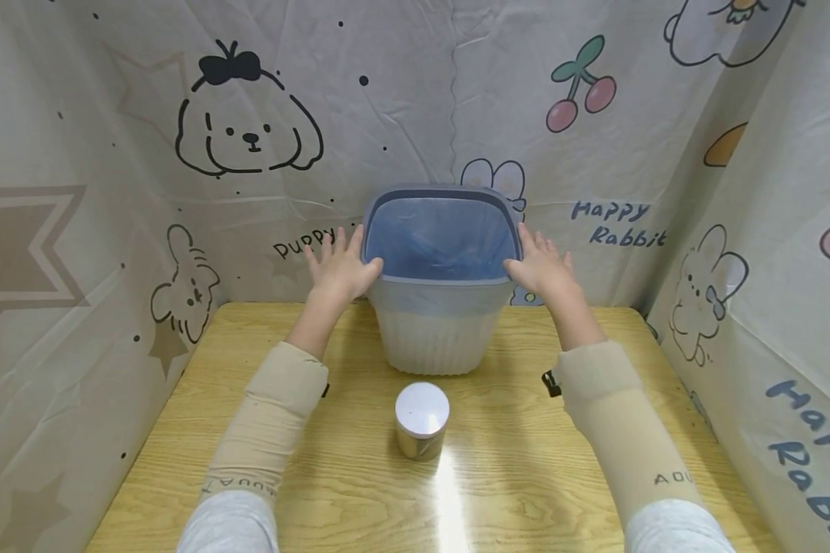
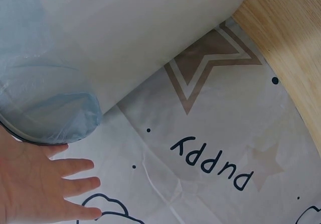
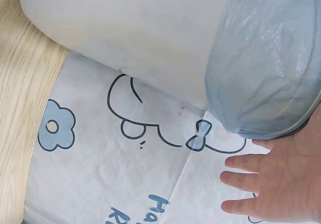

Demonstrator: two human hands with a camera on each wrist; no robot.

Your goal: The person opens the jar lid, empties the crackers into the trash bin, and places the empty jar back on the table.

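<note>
A white trash bin (image 1: 437, 338) stands at the back of the table, lined with a thin blue trash bag (image 1: 443, 234). The bag is folded down over the rim outside, as both wrist views show. At the bin's left side, my left hand (image 1: 339, 270) touches the rim with its thumb side, the other fingers spread straight. My right hand (image 1: 545, 267) mirrors it on the right side, thumb at the rim and fingers stretched out. In the wrist views, the left palm (image 2: 35, 184) and right palm (image 3: 288, 179) lie against the bag's edge.
A small gold canister with a white lid (image 1: 422, 411) stands upright on the wooden table (image 1: 346, 491), in front of the bin between my forearms. Printed cloth (image 1: 387, 115) hangs behind the table and along both sides.
</note>
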